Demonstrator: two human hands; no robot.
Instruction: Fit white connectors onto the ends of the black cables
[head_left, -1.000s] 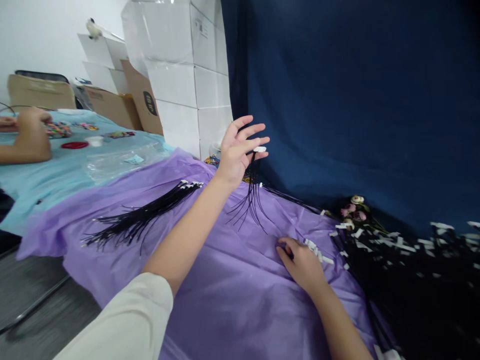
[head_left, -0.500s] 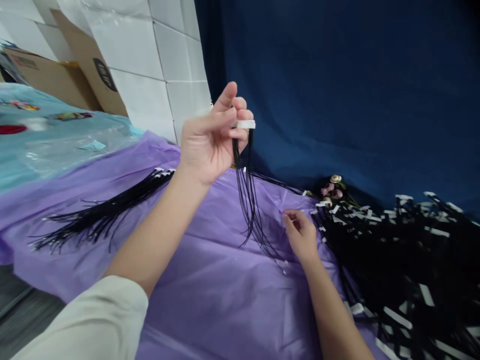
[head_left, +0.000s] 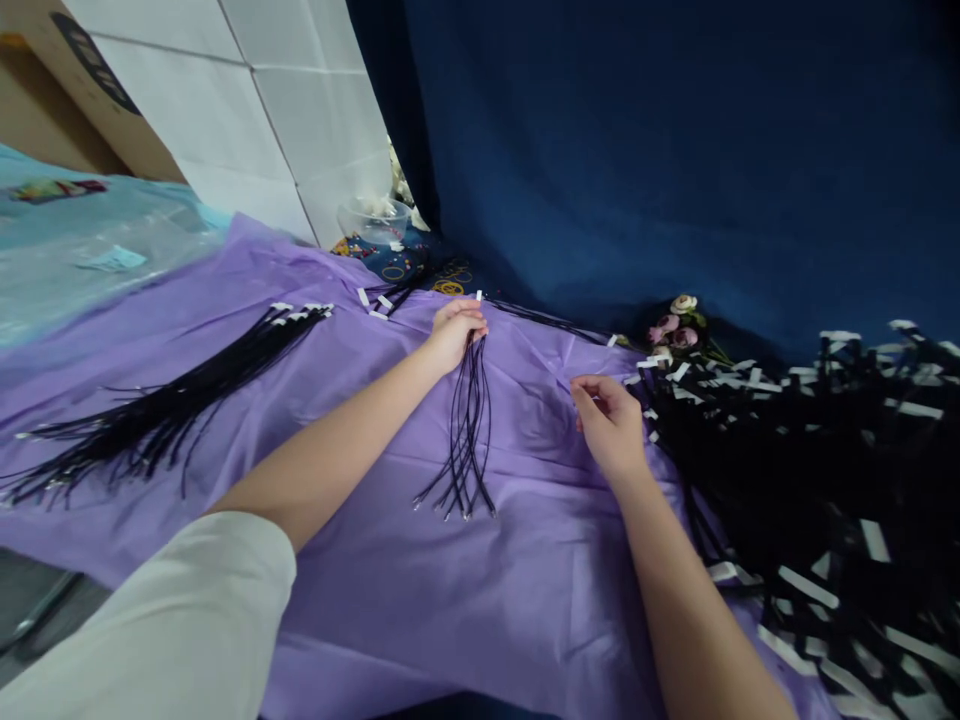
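Note:
My left hand (head_left: 455,335) is closed on the top of a small bundle of black cords (head_left: 469,430), just above the purple cloth (head_left: 420,590). The cords hang and fan out toward me, with shiny tips at their lower ends. Further right, my right hand (head_left: 609,415) is held with fingers curled and the fingertips close to the thumb; whether anything is between them I cannot make out. Beside it lies a large heap of black cords (head_left: 780,470) with white tags. To the left rests a neat row of black cords (head_left: 202,390), white tags at its far end.
A navy curtain (head_left: 637,150) hangs behind. Artificial flowers (head_left: 673,330) lie near the heap. A clear bowl (head_left: 375,218) and scattered small bands stand at the back. On the left are a cardboard box (head_left: 60,100) and a light blue cover (head_left: 45,270) with plastic on it.
My left hand has come down from raised height to just above the cloth, carrying the cord bundle. My right hand stays near the heap. The view has shifted to the right.

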